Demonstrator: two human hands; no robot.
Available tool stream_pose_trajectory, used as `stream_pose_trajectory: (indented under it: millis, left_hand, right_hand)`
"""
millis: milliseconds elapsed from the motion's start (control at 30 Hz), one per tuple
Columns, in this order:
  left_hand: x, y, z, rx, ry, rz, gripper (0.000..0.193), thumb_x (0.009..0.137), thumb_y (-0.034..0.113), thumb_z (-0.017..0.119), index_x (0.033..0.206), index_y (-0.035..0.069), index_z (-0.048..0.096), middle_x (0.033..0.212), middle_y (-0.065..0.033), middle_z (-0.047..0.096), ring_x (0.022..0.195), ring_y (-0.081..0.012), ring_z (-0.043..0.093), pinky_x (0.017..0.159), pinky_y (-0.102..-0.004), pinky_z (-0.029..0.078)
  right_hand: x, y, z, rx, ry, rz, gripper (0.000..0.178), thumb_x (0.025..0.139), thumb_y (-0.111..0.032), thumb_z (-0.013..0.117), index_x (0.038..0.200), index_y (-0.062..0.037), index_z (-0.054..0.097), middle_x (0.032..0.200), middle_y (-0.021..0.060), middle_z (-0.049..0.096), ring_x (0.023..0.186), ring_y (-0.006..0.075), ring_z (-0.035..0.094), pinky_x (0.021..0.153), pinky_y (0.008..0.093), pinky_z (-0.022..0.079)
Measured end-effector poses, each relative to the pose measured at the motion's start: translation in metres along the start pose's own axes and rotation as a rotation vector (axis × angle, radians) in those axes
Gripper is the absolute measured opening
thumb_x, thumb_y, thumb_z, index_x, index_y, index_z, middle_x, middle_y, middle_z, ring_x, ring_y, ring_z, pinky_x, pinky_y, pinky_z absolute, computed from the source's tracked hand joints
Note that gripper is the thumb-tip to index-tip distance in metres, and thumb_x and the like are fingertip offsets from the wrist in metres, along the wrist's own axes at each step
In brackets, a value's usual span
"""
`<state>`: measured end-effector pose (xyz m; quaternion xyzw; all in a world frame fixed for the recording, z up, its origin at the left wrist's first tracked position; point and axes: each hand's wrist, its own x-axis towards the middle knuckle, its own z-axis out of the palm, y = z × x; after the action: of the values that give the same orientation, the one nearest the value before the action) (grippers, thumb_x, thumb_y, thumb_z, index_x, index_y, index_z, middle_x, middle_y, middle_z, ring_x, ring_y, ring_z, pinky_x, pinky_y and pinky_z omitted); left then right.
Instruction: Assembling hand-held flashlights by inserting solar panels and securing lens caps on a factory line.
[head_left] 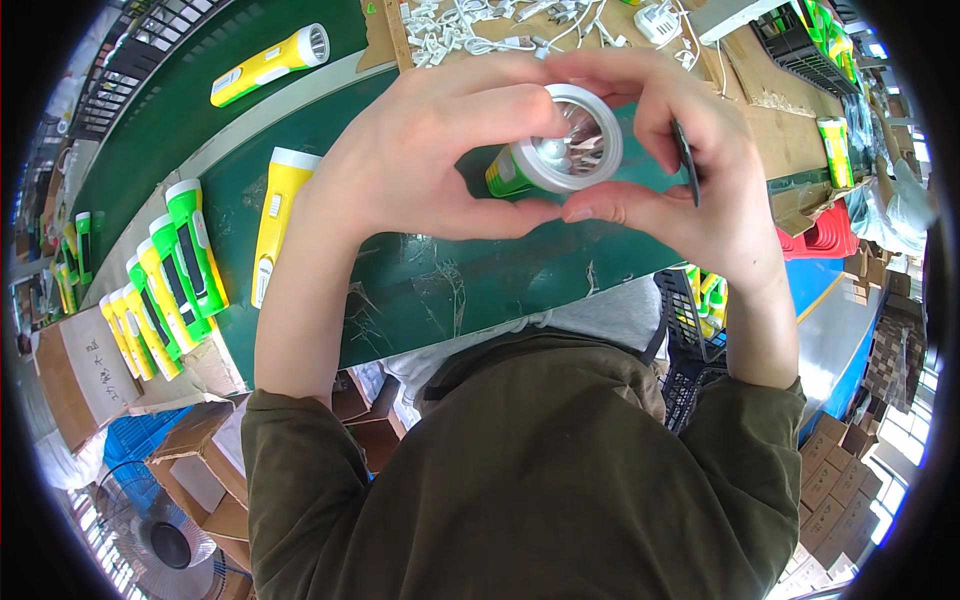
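Observation:
Above the bench, a green-and-yellow flashlight (578, 140) has its white-rimmed lens and shiny reflector facing up toward me. My left hand (430, 150) curls around it, index fingertip at the lens and thumb below the rim. From the other side my right hand (690, 150) arches round the head, its thumb tip close to the lower rim. A thin dark flat piece (686, 163) is tucked in the right hand's curled fingers; its kind is unclear. Beside my left forearm lies a yellow flashlight (276, 220) with a white head.
Several yellow and green flashlights (165, 270) stand in a row at the left. Another flashlight (270, 66) lies on the green surface (180, 130) beyond. White cables (490, 28) lie heaped at the far side. A black crate (690, 320) with flashlights sits near my right elbow.

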<state>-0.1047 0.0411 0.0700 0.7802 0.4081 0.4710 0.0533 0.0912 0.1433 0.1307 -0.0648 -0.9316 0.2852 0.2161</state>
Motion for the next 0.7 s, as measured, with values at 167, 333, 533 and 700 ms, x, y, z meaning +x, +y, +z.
stream_pose_trajectory:
  millis: [167,333,533,700]
  left_hand:
    - [0.000,0.001,0.006,0.034,0.013,-0.011,0.041,0.065,0.012,0.082,0.099,0.014,0.058,0.088,-0.0042,0.062,0.081,-0.0282,0.062,0.066,-0.0363,0.050]
    - [-0.004,-0.004,0.014,0.004,0.053,-0.050,0.041,0.068,0.012,0.080,0.100,0.013,0.055,0.093,-0.0065,0.065,0.084,-0.0303,0.064,0.067,-0.0378,0.051]
    - [-0.015,-0.016,0.053,0.019,0.278,-0.062,0.060,0.074,0.021,0.079,0.120,0.019,0.040,0.094,-0.0111,0.066,0.084,-0.0365,0.066,0.071,-0.0426,0.054]
    - [-0.010,0.001,0.032,-0.142,0.076,-0.228,0.056,0.072,0.020,0.078,0.116,0.019,0.043,0.092,-0.0125,0.067,0.081,-0.0374,0.066,0.066,-0.0439,0.053]
  right_hand:
    - [0.001,-0.003,-0.003,0.036,-0.048,0.019,0.056,0.060,0.001,0.086,0.073,-0.0101,0.032,0.121,0.0196,0.064,0.098,0.0173,0.063,0.080,0.0298,0.050]
    - [0.009,-0.009,-0.009,0.077,-0.077,0.012,0.052,0.065,0.008,0.081,0.074,-0.0089,0.033,0.123,0.0198,0.061,0.109,0.0222,0.062,0.090,0.0312,0.050]
    - [0.011,0.001,-0.008,0.158,-0.157,-0.022,0.048,0.069,0.012,0.077,0.075,-0.0074,0.034,0.127,0.0253,0.056,0.117,0.0297,0.059,0.097,0.0370,0.049]
    - [0.003,0.010,-0.011,0.267,-0.139,-0.034,0.048,0.071,0.005,0.080,0.075,-0.0079,0.035,0.127,0.0289,0.053,0.119,0.0344,0.057,0.099,0.0445,0.048]
